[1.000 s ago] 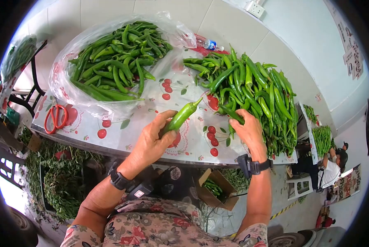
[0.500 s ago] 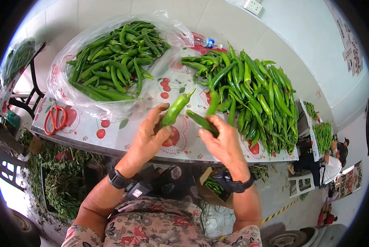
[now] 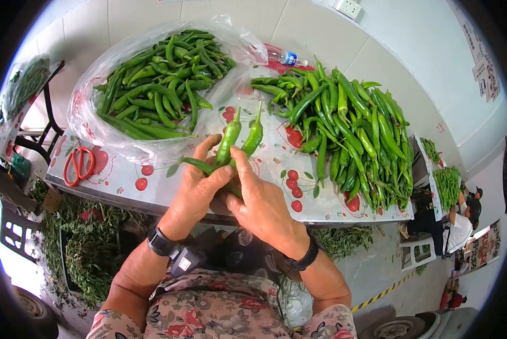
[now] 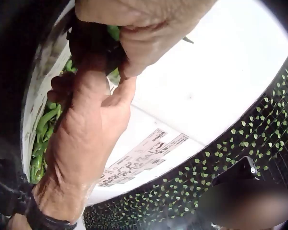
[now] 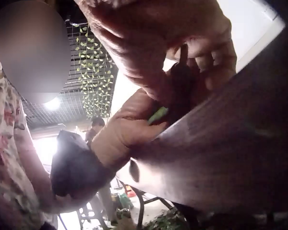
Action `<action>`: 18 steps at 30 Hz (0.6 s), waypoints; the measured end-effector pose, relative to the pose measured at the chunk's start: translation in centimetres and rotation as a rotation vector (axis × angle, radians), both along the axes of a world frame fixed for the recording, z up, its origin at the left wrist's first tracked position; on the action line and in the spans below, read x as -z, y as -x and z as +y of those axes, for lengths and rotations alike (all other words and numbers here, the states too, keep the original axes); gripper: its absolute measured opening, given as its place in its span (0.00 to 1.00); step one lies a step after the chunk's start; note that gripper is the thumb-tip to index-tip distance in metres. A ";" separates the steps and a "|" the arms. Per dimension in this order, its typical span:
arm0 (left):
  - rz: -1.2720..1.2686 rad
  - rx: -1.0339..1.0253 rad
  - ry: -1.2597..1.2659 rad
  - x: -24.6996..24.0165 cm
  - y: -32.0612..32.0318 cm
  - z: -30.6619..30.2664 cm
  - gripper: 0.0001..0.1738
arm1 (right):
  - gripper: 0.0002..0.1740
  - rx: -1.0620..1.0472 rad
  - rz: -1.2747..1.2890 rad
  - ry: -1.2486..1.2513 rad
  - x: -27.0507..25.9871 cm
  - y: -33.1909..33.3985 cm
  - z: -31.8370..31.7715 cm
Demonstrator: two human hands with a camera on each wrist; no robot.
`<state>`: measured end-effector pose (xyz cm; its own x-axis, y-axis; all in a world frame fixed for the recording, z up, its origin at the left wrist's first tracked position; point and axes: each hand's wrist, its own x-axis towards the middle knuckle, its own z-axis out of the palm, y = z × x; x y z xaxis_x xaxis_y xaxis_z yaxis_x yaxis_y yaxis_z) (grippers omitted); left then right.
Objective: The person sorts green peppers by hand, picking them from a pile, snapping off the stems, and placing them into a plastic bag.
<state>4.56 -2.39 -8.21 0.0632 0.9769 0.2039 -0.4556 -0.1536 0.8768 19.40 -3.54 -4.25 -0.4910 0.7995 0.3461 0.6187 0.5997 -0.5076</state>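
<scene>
My left hand (image 3: 194,195) grips green chili peppers over the table's front edge. One pale green chili pepper (image 3: 229,135) points up from between the hands, and a second chili pepper (image 3: 255,134) leans right beside it. A third, curved chili pepper (image 3: 197,164) sticks out leftward across the left fingers. My right hand (image 3: 267,212) meets the left, thumb and fingers closed on the peppers' lower ends, which the hands hide. Both wrist views show the two hands pressed together, with only bits of green visible between them.
A clear plastic bag (image 3: 83,113) of chili peppers lies at left, a large pepper pile (image 3: 366,141) at right. Red-handled scissors (image 3: 79,165) rest near the left edge. A plastic bottle (image 3: 290,59) lies at the back. Another person (image 3: 457,229) is at far right.
My right hand has come from the right pile to the left hand, bringing chili peppers along. Peppers now stand together between both hands, where the left hand held a single one.
</scene>
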 end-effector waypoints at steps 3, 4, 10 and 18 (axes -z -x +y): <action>-0.051 0.004 0.003 0.1 0.0 0.1 0.39 | 0.44 -0.001 0.005 0.061 -0.3 -0.5 -0.3; -0.095 0.000 0.013 -0.1 -0.1 0.1 0.39 | 0.41 -0.013 0.030 0.046 -0.3 -0.7 -0.3; -0.155 -0.003 0.064 0.0 0.4 0.0 0.40 | 0.23 0.278 0.047 -0.143 -1.9 -5.6 1.6; -0.134 -0.009 0.016 0.4 0.1 0.2 0.40 | 0.19 0.604 -0.544 -0.014 -1.0 -13.3 3.5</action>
